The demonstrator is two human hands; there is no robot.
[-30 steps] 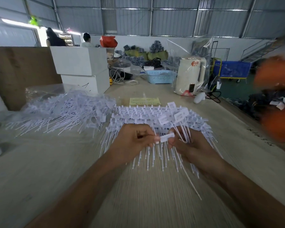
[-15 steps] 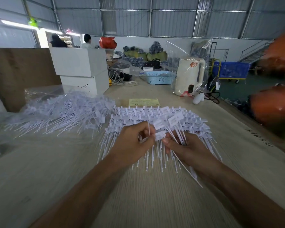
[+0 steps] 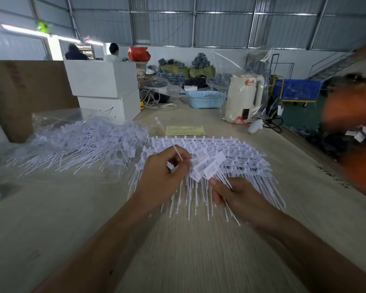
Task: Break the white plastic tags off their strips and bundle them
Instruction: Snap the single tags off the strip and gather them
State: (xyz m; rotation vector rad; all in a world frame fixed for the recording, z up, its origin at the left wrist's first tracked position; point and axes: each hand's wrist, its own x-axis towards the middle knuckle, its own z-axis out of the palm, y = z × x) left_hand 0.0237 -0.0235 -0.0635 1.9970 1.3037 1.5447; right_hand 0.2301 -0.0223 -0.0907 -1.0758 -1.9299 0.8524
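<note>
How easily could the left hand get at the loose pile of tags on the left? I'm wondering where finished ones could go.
Probably yes. The loose pile lies on the table just left of the left hand, with bare tabletop between them. But that hand is pinching a thin stem, so it would carry that along.

Two hands in view: left hand (image 3: 163, 176), right hand (image 3: 239, 197). Loose tags fanned in the right hand: about three flat heads visible (image 3: 207, 166); exact number unclear. Tag strips stacked on the table (image 3: 220, 146): too many to count. One heap of loose tags (image 3: 80, 144) at left. Two white boxes (image 3: 104, 81), stacked. One blue basket (image 3: 205, 99). One cream kettle (image 3: 244, 98). One yellow paper slip (image 3: 185, 130). Two people (image 3: 114, 52) far back.
</note>
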